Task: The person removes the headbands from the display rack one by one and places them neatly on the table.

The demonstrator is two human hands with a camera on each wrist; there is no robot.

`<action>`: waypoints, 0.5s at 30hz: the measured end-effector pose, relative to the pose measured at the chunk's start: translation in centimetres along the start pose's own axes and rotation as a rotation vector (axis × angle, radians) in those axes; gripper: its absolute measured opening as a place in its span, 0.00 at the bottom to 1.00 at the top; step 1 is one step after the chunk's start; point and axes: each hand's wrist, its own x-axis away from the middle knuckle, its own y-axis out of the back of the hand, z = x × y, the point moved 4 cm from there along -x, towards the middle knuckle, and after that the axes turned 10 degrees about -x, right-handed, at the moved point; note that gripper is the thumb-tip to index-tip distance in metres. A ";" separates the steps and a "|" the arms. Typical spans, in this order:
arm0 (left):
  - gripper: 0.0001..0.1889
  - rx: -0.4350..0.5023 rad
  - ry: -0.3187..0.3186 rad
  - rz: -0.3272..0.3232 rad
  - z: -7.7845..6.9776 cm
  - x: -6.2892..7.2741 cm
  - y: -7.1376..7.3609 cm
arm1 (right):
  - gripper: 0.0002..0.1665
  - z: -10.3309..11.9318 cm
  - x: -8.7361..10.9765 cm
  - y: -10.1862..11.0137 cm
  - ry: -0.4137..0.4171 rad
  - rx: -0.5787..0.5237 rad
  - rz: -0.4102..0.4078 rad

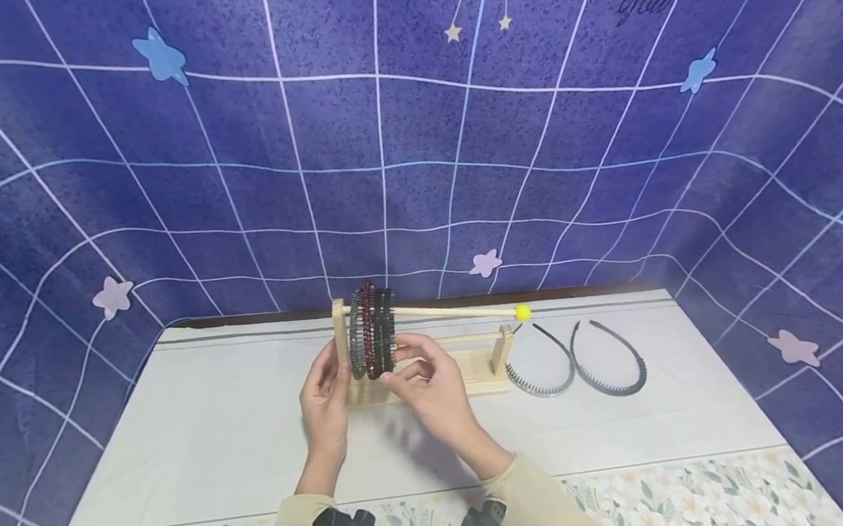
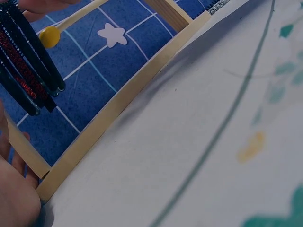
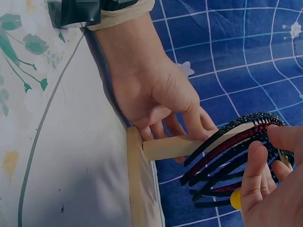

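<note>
A wooden stand [image 1: 500, 358] stands on the table, its upper rod tipped with a yellow ball [image 1: 522, 312]. Several toothed headbands [image 1: 372, 330], black, grey and dark red, hang close together at the rod's left end. My left hand [image 1: 324, 405] grips the stand's left upright [image 3: 173, 147], fingers behind it. With thumb and fingers, my right hand [image 1: 435, 389] pinches the right-hand side of the bunch at a black headband; its fingertips overlap the teeth in the right wrist view. In the left wrist view the headbands [image 2: 28, 61] dangle with their tips downward.
Two more headbands lie on the table right of the stand, a grey one [image 1: 545, 390] and a black one [image 1: 623, 392]. A lower rod [image 1: 466, 338] spans the stand. Blue grid-patterned cloth [image 1: 422, 188] rises behind the white tabletop [image 1: 204, 449].
</note>
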 end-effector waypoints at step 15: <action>0.25 0.005 0.019 -0.001 -0.1 0.0 0.0 | 0.28 0.6 -0.1 -0.2 -0.002 0.011 -0.002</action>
